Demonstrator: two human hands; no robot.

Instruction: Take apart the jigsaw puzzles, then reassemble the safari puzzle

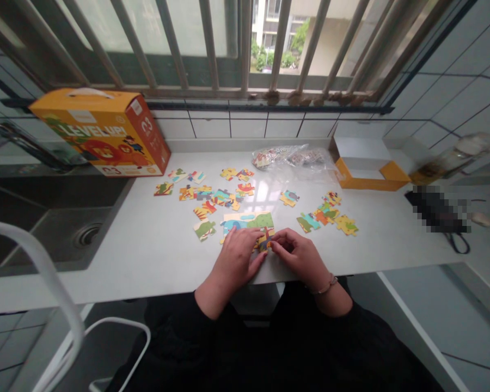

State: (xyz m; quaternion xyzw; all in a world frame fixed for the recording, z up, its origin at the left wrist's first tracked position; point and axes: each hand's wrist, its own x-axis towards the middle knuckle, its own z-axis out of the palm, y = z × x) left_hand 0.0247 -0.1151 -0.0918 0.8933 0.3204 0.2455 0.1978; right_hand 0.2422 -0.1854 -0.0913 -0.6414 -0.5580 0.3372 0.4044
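A partly joined jigsaw puzzle (251,219) with green hills and blue water lies near the counter's front edge. My left hand (239,255) rests on its lower left part, fingers stretched out, hiding some of the picture. At the puzzle's lower right corner, my right hand (300,253) is closed, thumb and fingertips pinching a puzzle piece (266,239) with a dark and orange print. Whether this piece is locked into its neighbours cannot be made out. Loose pieces lie close by, among them a green one (204,230) to the left and a joined cluster (325,214) to the right.
Behind the puzzle are several more pieces (222,197) and clear plastic bags (289,156) of pieces. An orange puzzle box (102,133) stands by the sink (61,234) at left. An opened box (367,163) and a black pouch (436,209) are at right.
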